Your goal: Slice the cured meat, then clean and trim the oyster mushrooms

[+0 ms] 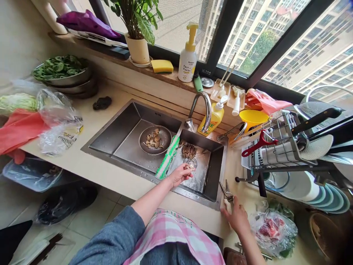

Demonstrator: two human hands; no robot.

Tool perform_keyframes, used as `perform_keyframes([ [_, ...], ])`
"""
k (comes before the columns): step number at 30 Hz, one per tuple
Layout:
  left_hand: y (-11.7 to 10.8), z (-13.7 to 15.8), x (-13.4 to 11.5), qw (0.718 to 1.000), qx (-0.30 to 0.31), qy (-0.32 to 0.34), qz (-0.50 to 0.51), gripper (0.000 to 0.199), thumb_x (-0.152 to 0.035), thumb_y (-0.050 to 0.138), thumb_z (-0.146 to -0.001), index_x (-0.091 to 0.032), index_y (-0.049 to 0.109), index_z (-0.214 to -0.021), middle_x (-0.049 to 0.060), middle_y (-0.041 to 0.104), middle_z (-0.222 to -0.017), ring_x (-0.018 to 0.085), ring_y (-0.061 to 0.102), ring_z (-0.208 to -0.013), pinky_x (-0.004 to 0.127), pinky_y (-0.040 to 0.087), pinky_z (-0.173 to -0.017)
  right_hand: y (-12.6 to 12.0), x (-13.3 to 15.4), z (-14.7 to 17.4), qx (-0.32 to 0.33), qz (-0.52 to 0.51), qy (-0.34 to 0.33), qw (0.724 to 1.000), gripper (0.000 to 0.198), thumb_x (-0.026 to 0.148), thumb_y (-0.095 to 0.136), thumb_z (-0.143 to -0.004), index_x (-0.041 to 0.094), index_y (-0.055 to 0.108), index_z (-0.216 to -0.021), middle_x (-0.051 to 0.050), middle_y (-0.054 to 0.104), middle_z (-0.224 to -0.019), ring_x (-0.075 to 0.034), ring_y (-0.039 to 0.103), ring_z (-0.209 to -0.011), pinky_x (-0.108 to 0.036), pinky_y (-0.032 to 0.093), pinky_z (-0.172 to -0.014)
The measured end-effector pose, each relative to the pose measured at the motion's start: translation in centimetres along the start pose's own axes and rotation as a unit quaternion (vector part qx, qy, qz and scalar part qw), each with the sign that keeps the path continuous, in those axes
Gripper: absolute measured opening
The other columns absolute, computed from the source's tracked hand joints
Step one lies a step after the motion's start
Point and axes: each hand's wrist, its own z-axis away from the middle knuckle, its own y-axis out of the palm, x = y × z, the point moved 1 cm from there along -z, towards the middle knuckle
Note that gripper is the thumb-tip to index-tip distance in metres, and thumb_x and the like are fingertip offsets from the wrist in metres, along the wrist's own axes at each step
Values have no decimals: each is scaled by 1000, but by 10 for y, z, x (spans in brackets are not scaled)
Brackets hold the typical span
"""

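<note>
Over the right basin of the sink (129,162) is my left hand (182,174), its thumb and fingers pinched on a small pale piece that I cannot make out. Below and beyond it, a brown clustered mushroom (189,150) lies by the drain strainer (190,162). In the left basin, a round pan (143,141) holds mushroom pieces (153,140). My right hand (237,217) is at the counter right of the sink, thumb and fingers apart around the handle end of metal scissors (227,192). The scissors' blades are spread.
A green-and-white sleeve (168,157) covers the sink divider under the faucet (200,106). A dish rack (278,147) with knives and plates stands right, near bagged meat (271,226). Leafy greens (60,68) and plastic bags (59,121) occupy the left counter.
</note>
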Motion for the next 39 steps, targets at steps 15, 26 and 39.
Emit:
perform_keyframes([
  [15, 17, 13, -12, 990, 36, 104, -92, 44, -31, 76, -63, -18, 45, -91, 2, 64, -76, 16, 64, -76, 31, 48, -72, -50, 29, 11, 52, -367, -164, 914, 55, 34, 42, -75, 14, 40, -126, -8, 63, -100, -20, 62, -82, -30, 48, -72],
  [26, -46, 80, -63, 970, -119, 214, 10, 43, -32, 80, -56, -15, 55, -86, -3, 58, -73, 8, 59, -62, 22, 47, -59, -110, 192, 29, 179, -350, -397, 829, 50, 31, 51, -74, 15, 49, -122, -5, 63, -98, -19, 57, -87, -26, 45, -76],
  [39, -302, 287, -149, 901, -276, 334, 9, 39, -37, 75, -63, -18, 47, -83, -4, 56, -73, 6, 57, -55, 15, 40, -46, -81, 514, 157, 251, -275, -520, 769, 47, 37, 50, -77, 13, 52, -117, -4, 63, -92, -19, 56, -82, -30, 44, -75],
])
